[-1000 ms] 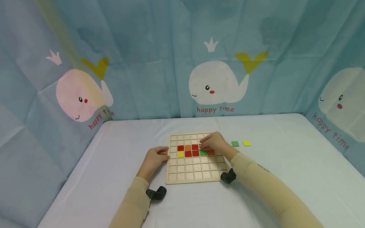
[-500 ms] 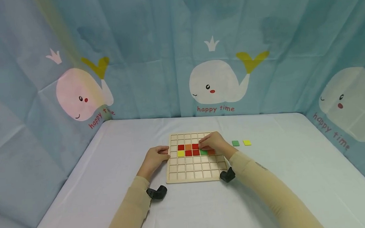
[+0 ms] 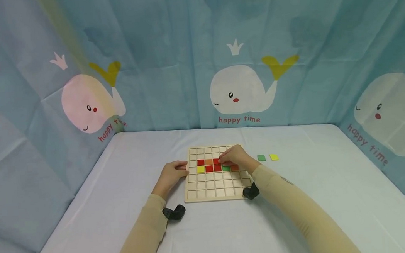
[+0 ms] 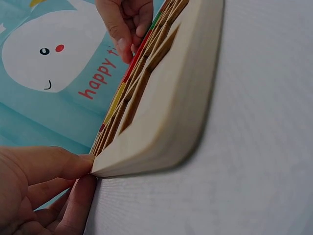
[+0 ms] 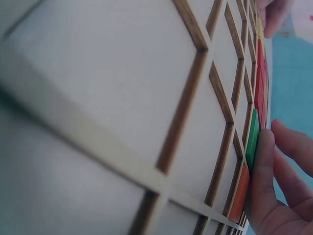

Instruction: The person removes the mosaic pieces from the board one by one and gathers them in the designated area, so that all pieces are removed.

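My left hand (image 3: 171, 178) holds the left edge of a wooden grid board (image 3: 206, 194). In the left wrist view its thumb lies on the rim and the other fingers sit below, against the side. Square tiles fill two rows: red tiles (image 3: 209, 169), an orange tile (image 3: 209, 162), a yellow tile (image 3: 200, 169) and a green tile (image 5: 252, 138). My right hand (image 3: 237, 157) reaches over the board from the right. Its fingertips touch the upper row's right red tile (image 3: 216, 161); no tile shows between them. An orange-red tile (image 5: 239, 193) lies under this hand.
Right of the board, a loose green tile (image 3: 261, 158) and a yellow tile (image 3: 274, 157) lie on the white tablecloth (image 3: 324, 181). A blue curtain (image 3: 157, 67) printed with whales hangs behind and at the sides. Black cameras are worn on both wrists.
My right hand has shifted slightly left, its fingertips now partly over the red tile. The left hand stays at the board's edge.
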